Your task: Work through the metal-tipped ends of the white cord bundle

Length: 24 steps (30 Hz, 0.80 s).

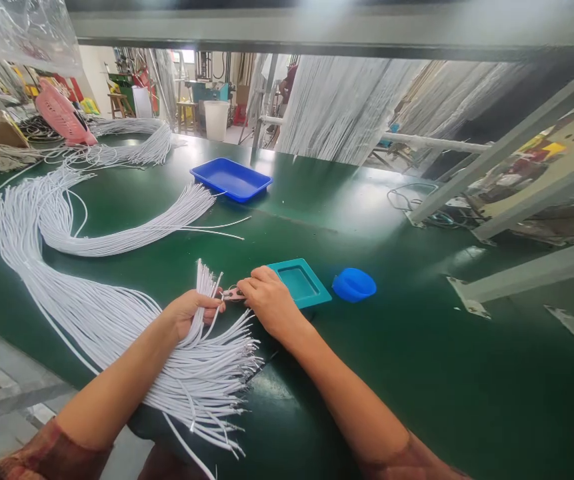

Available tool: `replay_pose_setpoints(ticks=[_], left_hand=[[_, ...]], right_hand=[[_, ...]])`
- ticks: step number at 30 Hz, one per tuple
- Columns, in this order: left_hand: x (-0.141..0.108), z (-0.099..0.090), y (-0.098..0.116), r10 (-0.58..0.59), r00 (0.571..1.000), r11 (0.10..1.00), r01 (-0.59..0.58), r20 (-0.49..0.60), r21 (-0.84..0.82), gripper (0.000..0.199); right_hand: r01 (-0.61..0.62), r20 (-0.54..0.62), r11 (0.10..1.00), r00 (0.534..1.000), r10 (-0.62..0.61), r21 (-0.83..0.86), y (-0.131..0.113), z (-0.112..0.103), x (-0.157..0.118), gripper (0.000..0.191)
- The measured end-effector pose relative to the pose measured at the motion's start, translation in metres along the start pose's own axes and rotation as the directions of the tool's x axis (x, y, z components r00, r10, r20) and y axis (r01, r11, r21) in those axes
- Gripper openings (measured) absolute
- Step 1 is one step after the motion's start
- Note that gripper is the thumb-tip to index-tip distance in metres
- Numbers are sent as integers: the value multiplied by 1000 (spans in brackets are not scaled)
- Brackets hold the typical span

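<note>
My left hand (194, 311) is closed around a small bunch of white cables (205, 283), whose cut ends stick up above the fingers. Close beside it, my right hand (269, 298) grips a pair of small pliers (233, 294) with pinkish handles. The pliers' jaws point left and meet a cable end at my left fingertips. Under my left wrist spreads a large bundle of white cables (117, 320), its frayed-looking ends fanned out to the right. Just beyond my right hand lies a teal tray (324, 295), partly hidden by the hand.
A blue cup-shaped container (354, 285) stands right of the teal tray. A blue tray (231, 193) sits farther back, near another cable bundle's end. A pink fan-like object (61, 113) stands at back left. Metal frame legs (527, 273) are fixed to the green table (417, 373) at right.
</note>
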<state>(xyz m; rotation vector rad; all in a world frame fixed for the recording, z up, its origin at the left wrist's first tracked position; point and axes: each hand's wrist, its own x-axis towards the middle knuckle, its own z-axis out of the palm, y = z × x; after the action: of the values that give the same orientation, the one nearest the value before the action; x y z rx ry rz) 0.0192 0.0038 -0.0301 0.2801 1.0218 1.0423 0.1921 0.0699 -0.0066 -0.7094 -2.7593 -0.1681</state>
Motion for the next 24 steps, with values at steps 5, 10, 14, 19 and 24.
replay_pose_setpoints(ticks=[5,10,14,19,24], left_hand=[[1,-1,0,-5,1000,1000,5,-15,6,22],[-3,-3,0,12,1000,1000,-12,2,11,24],[-12,-2,0,109,993,994,-110,43,15,29],[-21,-3,2,193,972,974,-207,137,92,31],[-24,0,1,226,960,948,-256,163,190,28]], right_hand=[[-378,-159,924,917,366,-57,13,2,-2,46],[-446,-125,895,889,440,-26,17,10,-5,42],[-451,-150,889,877,457,79,20,8,-5,39],[-345,-230,864,866,444,368,21,-3,-1,26],[-304,-33,608,877,479,733,3,-19,3,15]])
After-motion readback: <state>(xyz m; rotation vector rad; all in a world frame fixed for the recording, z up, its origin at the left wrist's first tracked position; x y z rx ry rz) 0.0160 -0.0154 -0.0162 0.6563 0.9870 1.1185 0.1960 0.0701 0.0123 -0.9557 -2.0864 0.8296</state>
